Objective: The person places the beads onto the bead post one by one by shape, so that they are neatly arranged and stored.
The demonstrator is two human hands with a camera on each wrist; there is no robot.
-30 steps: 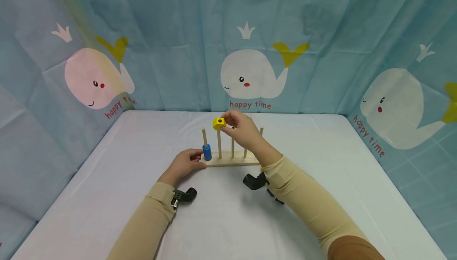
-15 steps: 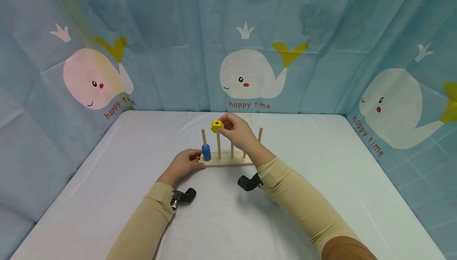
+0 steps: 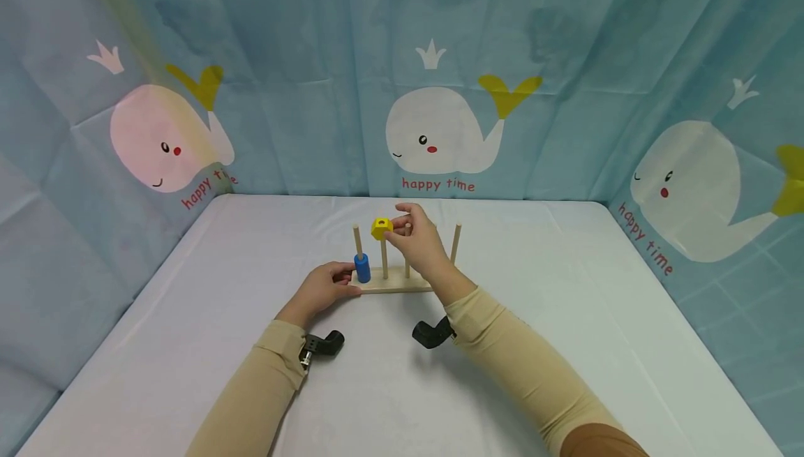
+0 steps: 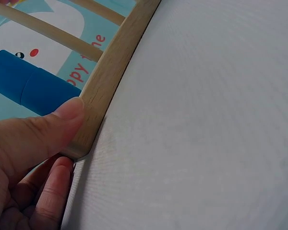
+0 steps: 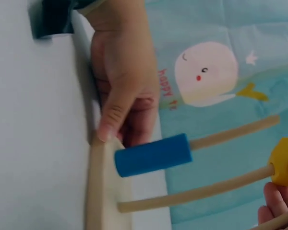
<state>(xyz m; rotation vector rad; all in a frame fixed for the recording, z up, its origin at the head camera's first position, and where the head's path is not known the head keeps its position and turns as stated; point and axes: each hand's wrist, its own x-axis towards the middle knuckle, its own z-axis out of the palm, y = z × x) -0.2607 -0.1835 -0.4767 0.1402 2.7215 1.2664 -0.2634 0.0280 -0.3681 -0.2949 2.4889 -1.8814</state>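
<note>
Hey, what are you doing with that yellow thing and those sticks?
A person's right hand is pinching a yellow block at the top of the second peg from the left, and the peg's tip seems to be in its hole. The left hand holds the left end of the wooden base. Blue pieces sit at the bottom of the leftmost peg.

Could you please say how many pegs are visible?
4 pegs: one through the blue stack, one meeting the yellow block, one partly behind the right hand, one far right; the hand may hide another.
</note>
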